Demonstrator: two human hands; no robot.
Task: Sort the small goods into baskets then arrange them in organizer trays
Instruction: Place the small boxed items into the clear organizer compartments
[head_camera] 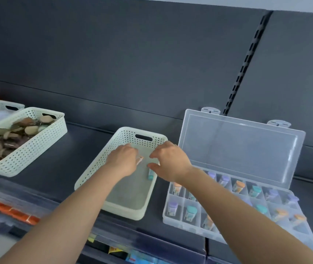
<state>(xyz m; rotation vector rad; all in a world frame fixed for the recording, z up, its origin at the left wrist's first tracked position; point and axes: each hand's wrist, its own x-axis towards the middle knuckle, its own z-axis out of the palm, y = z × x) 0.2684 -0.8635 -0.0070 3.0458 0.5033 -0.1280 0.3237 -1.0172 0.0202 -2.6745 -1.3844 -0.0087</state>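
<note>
The tray (pixel 190 228), lid open, holds capped pieces (pixel 190 212) at 3 o'clock of the basket (pixel 123 212). In the basket, the left hand (pixel 122 161) pinches an orange piece (pixel 140 160); the right hand (pixel 171 161), fingers spread and empty, hovers over a teal piece (pixel 150 174). The disc basket (pixel 28 155) sits at 10 o'clock.

Sparse basket, part-filled organizer.
I see the cream perforated basket (pixel 122 212) with a teal-capped piece (pixel 150 174) lying by its right wall and an orange-tipped piece (pixel 140 160); just right, the clear organizer tray (pixel 241 147), lid open, has purple, teal and orange-capped pieces in its compartments.
</note>
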